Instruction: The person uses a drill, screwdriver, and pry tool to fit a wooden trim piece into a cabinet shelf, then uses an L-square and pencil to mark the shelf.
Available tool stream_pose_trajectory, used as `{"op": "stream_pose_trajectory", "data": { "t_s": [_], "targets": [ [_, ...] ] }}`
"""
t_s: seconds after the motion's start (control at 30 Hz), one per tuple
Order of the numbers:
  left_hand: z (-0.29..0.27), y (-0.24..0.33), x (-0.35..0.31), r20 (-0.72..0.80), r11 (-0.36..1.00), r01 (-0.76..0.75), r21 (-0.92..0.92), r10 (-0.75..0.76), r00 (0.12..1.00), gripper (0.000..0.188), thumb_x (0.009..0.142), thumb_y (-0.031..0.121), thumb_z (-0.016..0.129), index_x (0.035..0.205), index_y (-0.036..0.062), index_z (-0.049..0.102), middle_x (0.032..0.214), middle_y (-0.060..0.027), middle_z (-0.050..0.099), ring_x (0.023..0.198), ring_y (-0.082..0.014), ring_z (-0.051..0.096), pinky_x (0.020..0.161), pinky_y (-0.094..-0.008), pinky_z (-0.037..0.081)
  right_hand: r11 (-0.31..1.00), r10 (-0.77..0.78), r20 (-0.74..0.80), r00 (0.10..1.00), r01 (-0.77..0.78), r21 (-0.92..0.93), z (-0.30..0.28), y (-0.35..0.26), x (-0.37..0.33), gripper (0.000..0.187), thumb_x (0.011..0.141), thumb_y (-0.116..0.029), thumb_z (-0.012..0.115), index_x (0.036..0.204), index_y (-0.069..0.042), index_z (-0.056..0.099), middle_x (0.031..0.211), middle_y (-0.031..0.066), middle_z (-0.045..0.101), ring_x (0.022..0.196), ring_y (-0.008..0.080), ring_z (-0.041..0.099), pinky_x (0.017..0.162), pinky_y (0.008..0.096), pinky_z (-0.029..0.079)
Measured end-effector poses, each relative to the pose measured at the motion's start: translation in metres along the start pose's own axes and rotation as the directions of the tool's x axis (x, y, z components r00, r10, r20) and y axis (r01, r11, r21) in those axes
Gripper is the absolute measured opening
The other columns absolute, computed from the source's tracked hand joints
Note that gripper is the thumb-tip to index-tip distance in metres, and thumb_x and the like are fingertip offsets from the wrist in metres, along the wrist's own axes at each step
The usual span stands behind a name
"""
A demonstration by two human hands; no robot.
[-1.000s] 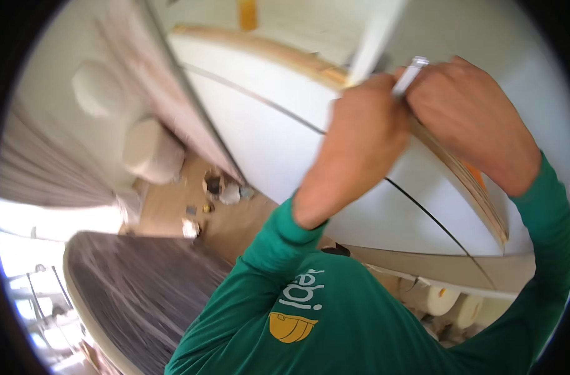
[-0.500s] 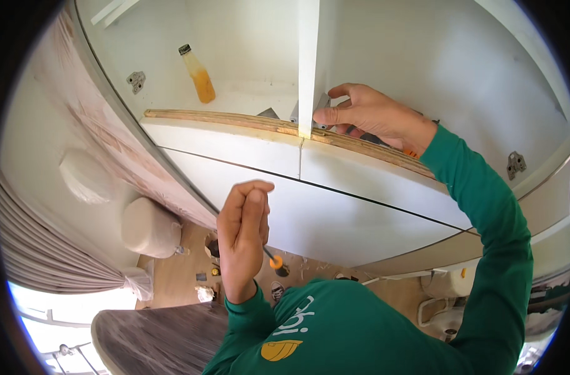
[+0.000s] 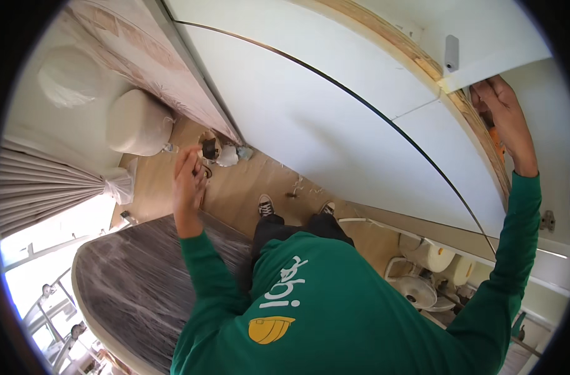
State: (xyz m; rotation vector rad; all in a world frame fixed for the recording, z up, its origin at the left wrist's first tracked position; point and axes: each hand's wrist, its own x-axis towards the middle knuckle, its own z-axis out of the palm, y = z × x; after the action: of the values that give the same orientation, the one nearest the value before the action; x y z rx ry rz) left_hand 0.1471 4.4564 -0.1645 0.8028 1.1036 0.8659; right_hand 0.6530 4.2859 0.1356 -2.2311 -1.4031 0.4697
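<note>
Over on the left, a curtain [image 3: 50, 181] is hanging gathered, a pale pouf [image 3: 140, 122] is standing near it, and a dark slab [image 3: 153, 281] is lying under clear film. The left hand [image 3: 190, 181] is hovering well apart from the cabinet [image 3: 322, 106], its fingers bunching close together; something small and dark is showing by them, and I'm not able to tell whether they are gripping it. Two shoes [image 3: 265, 205] are resting on the floor [image 3: 235, 203]. The cabinet's white front is curving across the middle, with a fan [image 3: 416, 290] standing lower down. A bare wooden edge [image 3: 416, 50] is running along its top, and a grey fitting [image 3: 452, 53] is showing beside the divider [image 3: 504, 65]. The right hand [image 3: 507, 119] is reaching inside, just behind that edge, fingers bending, their grip hidden from me; something orange [image 3: 498, 147] is peeking out below them
</note>
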Motion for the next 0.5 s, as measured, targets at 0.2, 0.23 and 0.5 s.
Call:
{"op": "stream_pose_trajectory", "data": {
  "t_s": [0.2, 0.23, 0.5],
  "targets": [
    [-0.096, -0.146, -0.009, -0.151, 0.956, 0.275, -0.105, -0.289, 0.945, 0.018, 0.106, 0.027, 0.052, 0.102, 0.0149, 0.065, 0.066, 0.0096, 0.046, 0.051, -0.0016, 0.040, 0.043, -0.0192, 0.030, 0.966, -0.235, -0.091, 0.968, 0.222, -0.133, -0.002, -0.003, 0.007, 0.038, 0.105, -0.020, 0.051, 0.137, 0.000, 0.058, 0.084, 0.0072, 0.066, 0.080, 0.0188, 0.062, 0.080, 0.0352, 0.052],
    [-0.105, -0.165, -0.013, -0.144, 0.926, 0.366, -0.095, -0.377, 0.915, 0.016, 0.106, 0.024, 0.051, 0.103, 0.0140, 0.064, 0.066, 0.0088, 0.045, 0.049, -0.0029, 0.038, 0.042, -0.0203, 0.030, 0.953, -0.238, -0.055, 0.970, 0.222, -0.204, -0.007, -0.004, 0.006, 0.036, 0.104, -0.021, 0.051, 0.132, 0.001, 0.060, 0.078, 0.0084, 0.064, 0.075, 0.0191, 0.062, 0.075, 0.0352, 0.052],
    [-0.045, -0.256, -0.010, 0.055, 0.872, 0.483, 0.074, -0.487, 0.871, 0.020, 0.104, 0.019, 0.056, 0.123, 0.0109, 0.058, 0.080, 0.0025, 0.051, 0.055, -0.0069, 0.043, 0.043, -0.0224, 0.033, 0.829, -0.376, -0.013, 0.927, 0.330, -0.452, -0.021, -0.020, 0.017, 0.023, 0.103, -0.014, 0.050, 0.115, -0.001, 0.063, 0.086, 0.0196, 0.071, 0.079, 0.0388, 0.069, 0.071, 0.0488, 0.051]
  ]
}}
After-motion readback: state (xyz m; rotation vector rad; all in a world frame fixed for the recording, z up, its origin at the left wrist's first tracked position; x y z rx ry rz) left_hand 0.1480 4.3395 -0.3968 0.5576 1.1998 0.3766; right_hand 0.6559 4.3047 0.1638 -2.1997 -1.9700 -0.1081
